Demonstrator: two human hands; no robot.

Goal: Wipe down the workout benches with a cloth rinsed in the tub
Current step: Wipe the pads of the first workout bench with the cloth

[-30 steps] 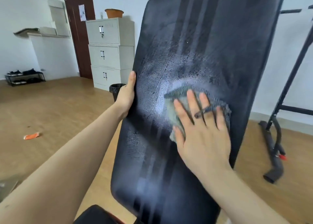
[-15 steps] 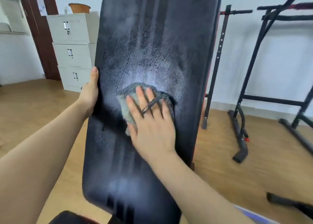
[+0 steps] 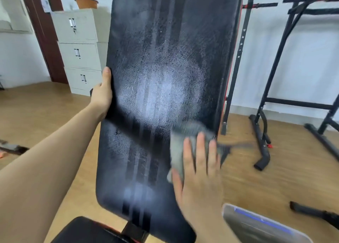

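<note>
The black padded back of the workout bench (image 3: 165,68) stands tilted up in front of me, with wet shine in its middle. My left hand (image 3: 102,94) grips the pad's left edge, thumb on the front. My right hand (image 3: 200,171) presses a grey cloth (image 3: 183,138) flat against the pad's lower right, near its right edge; the cloth is blurred and a corner hangs past the edge. The black seat pad (image 3: 88,231) shows at the bottom. The clear plastic tub (image 3: 256,226) with a blue-trimmed rim sits at the lower right.
Black exercise frames (image 3: 266,99) stand on the wooden floor to the right, with a bar foot (image 3: 315,211) near the tub. A grey filing cabinet (image 3: 80,48) with an orange pot (image 3: 86,3) on top stands behind left, beside a brown door (image 3: 42,33).
My right hand has slid the cloth from the pad's middle down and right to its right edge. The tub has come into view. My left hand stays on the left edge.
</note>
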